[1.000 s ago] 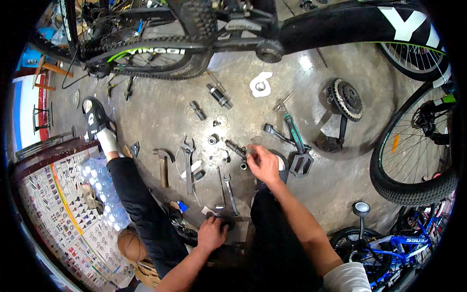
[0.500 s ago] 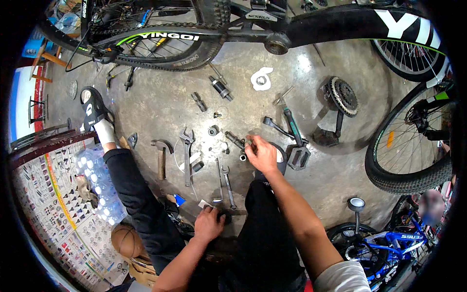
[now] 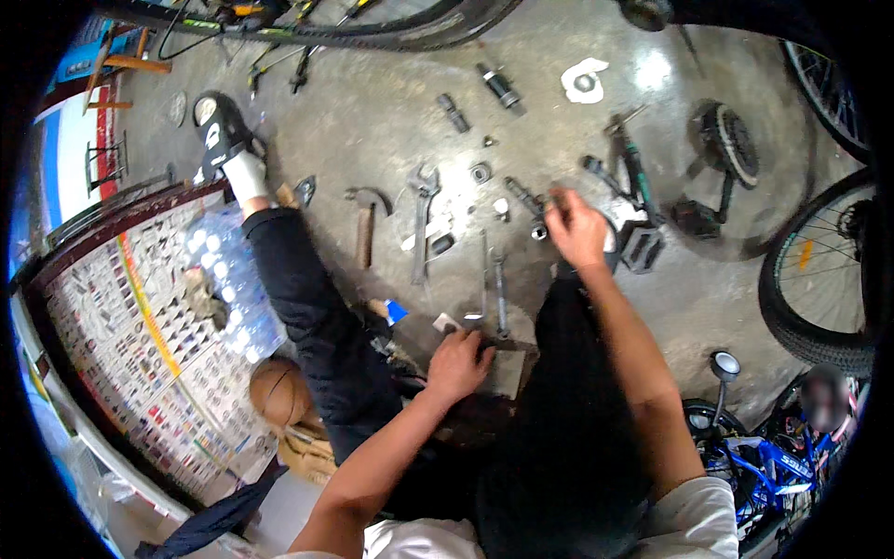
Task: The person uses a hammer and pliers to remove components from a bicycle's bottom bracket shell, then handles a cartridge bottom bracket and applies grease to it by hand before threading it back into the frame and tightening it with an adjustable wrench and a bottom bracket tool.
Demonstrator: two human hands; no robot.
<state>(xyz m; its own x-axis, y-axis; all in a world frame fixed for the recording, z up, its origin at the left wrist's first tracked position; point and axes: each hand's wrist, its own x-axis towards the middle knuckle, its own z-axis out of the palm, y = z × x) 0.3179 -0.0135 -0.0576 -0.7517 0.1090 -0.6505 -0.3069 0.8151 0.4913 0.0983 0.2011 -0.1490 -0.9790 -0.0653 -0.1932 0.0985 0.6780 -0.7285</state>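
My right hand (image 3: 575,228) reaches down to the floor with its fingers bent together at the end of a dark metal bicycle part (image 3: 523,194); what they pinch is hidden. Just beside those fingers lies a small socket (image 3: 539,232). My left hand (image 3: 458,365) is curled low between my legs, over something dark that I cannot make out. A combination wrench (image 3: 501,296) and a slim rod-like tool (image 3: 483,279) lie between the hands. Farther left are an adjustable wrench (image 3: 422,228) and a hammer (image 3: 366,231). A metal ring (image 3: 480,172) sits beyond them.
Right of my right hand are a pedal (image 3: 641,248), a green-handled tool (image 3: 636,172) and a crankset (image 3: 736,149). A dark cylindrical tool (image 3: 501,88) lies farther off. Bottled water (image 3: 233,279) and a basketball (image 3: 279,393) are on the left, a blue bicycle (image 3: 768,466) lower right.
The view has shifted, so the floor and tools appear higher and farther right. Both hands keep about the same places relative to the tools.
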